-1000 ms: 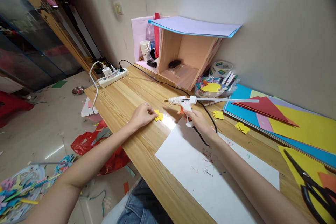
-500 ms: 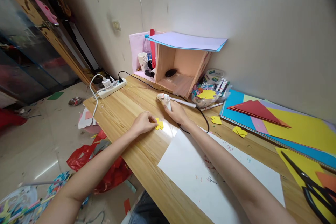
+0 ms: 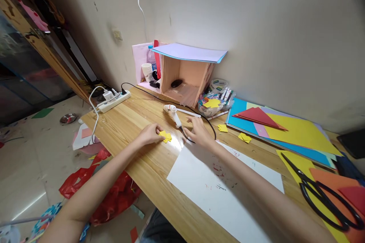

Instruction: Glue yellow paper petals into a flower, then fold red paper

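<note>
My left hand (image 3: pixel 150 134) pinches the edge of a yellow paper cutout (image 3: pixel 165 136) that lies on the wooden table. To its right stands a white hot glue gun (image 3: pixel 172 115) with a glue stick jutting from its back. My right hand (image 3: pixel 199 130) is just beside the gun's handle and cord, fingers apart and holding nothing. Two more folded yellow pieces, one nearer (image 3: pixel 222 128) and one farther right (image 3: pixel 244 138), lie beyond my right hand. Under my right forearm is a large white sheet (image 3: pixel 196 182) with coloured marks.
A cardboard box (image 3: pixel 185 72) with a lilac roof stands against the wall. Beside it is a tub of scraps and markers (image 3: pixel 212 108). Coloured paper (image 3: pixel 302 129) and black scissors (image 3: pixel 319 193) lie to the right. A power strip (image 3: pixel 115 101) sits at the left edge; red plastic (image 3: pixel 114 201) lies below.
My right hand has let go of the glue gun, which now stands on the table, and has drawn back to the right. My left hand keeps its pinch. The view has shifted rightward.
</note>
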The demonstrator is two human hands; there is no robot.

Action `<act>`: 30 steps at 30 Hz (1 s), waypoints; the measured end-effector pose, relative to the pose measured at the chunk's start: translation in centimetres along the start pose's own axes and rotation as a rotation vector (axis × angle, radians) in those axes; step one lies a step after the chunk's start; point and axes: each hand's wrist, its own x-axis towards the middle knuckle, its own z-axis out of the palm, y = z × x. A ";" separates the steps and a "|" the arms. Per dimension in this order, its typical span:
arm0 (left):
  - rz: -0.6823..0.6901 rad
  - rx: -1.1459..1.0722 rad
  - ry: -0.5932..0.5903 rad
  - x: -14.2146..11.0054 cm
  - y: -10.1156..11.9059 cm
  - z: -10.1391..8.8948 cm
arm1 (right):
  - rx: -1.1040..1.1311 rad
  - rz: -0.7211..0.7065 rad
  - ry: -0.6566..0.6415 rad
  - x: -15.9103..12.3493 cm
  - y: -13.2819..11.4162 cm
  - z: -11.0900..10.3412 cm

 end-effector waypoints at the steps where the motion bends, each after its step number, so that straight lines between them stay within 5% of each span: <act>1: 0.014 0.010 -0.001 0.1 -0.1 0.0 | 0.014 0.008 0.011 -0.7 0.0 -0.4; 14: 0.100 -0.208 -0.068 -1.1 2.2 -0.2 | 0.304 0.113 -0.104 -4.6 -2.8 -1.4; 19: 0.578 -0.274 0.112 -3.5 7.6 1.3 | 0.360 0.181 -0.035 -6.7 -2.8 -3.9; 23: 0.966 -0.121 0.262 -3.3 13.0 4.5 | 0.195 0.123 0.200 -10.5 -1.8 -7.9; 27: 1.293 -0.124 0.254 -2.5 19.3 8.3 | -0.130 0.069 0.493 -15.6 -0.3 -11.9; 30: 1.362 -0.223 0.126 -2.9 23.7 10.3 | -0.344 0.032 0.658 -19.8 0.7 -14.1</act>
